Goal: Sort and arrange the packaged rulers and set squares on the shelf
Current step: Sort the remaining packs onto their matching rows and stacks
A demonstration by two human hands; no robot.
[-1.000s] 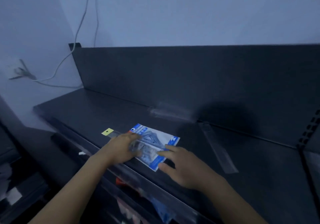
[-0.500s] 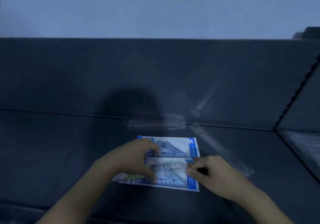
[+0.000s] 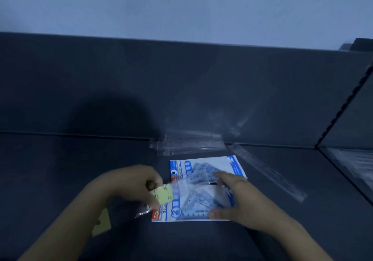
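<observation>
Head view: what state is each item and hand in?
Left hand: pinching yellow-tagged ruler sleeve.
Right hand: spread flat on near set-square pack.
Far set-square pack: flat on shelf.
Clear ruler sleeves: flat by back panel.
Diagonal ruler: flat, untouched.

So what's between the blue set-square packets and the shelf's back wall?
Clear-sleeved rulers lie flat there, at the foot of the back wall, as the head view shows.

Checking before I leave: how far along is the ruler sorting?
Done: two set-square packs lie together; clear ruler packs sit by the back wall. In hand: left hand pinches a yellow-labelled ruler pack, right hand steadies the set-square packs. Left: one ruler lies askew.
</observation>
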